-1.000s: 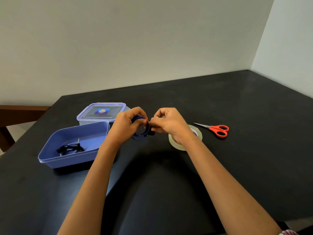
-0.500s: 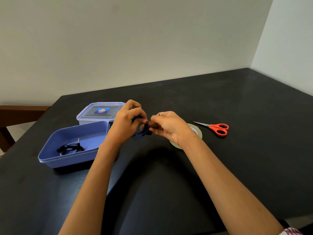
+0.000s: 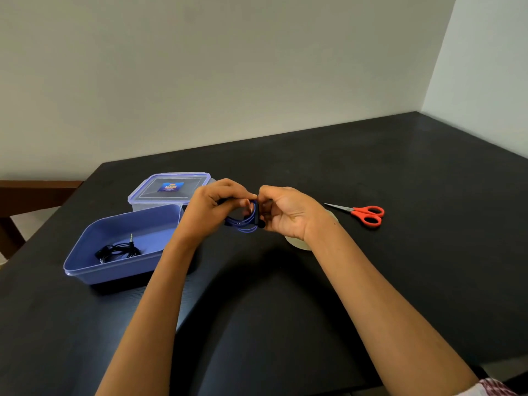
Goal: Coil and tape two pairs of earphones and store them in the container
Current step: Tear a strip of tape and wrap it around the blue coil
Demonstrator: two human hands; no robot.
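Head view (sole view)

- Step in hand, by judgement: binding the second coil, the blue earphones [image 3: 243, 224], with tape. To do it well, the loops should be kept flat and even and the earbuds and plug tucked into the bundle. The strip should cross every strand at one spot and be pressed onto itself, snug but not kinking the cable. Whether a strip is already on the coil is too small to tell.
- Left hand [image 3: 211, 207]: raised over the middle of the tabletop [image 3: 414, 181], back of the hand up, fingers curled round the coil's left side, clamped on it.
- Right hand [image 3: 288, 212]: wrist bent, fingertips pinching the coil's right side. The two hands are together, their fingertips touching above the coil.
- Blue earphones: off the tabletop, held between both hands, with the lower loops hanging free below the fingers.
- Black earphones [image 3: 117, 251]: bundled inside the container [image 3: 114, 272], plug pointing up.
- Container: open, near the tabletop's left edge.
- Clear lidded box [image 3: 168, 190]: just behind the container, toward the far edge.
- Tape roll [image 3: 297, 243]: flat on the tabletop under the right wrist, mostly hidden.
- Scissors [image 3: 368, 215]: red-handled, lying to the right of the tape roll, apart from the hands, blades pointing toward them
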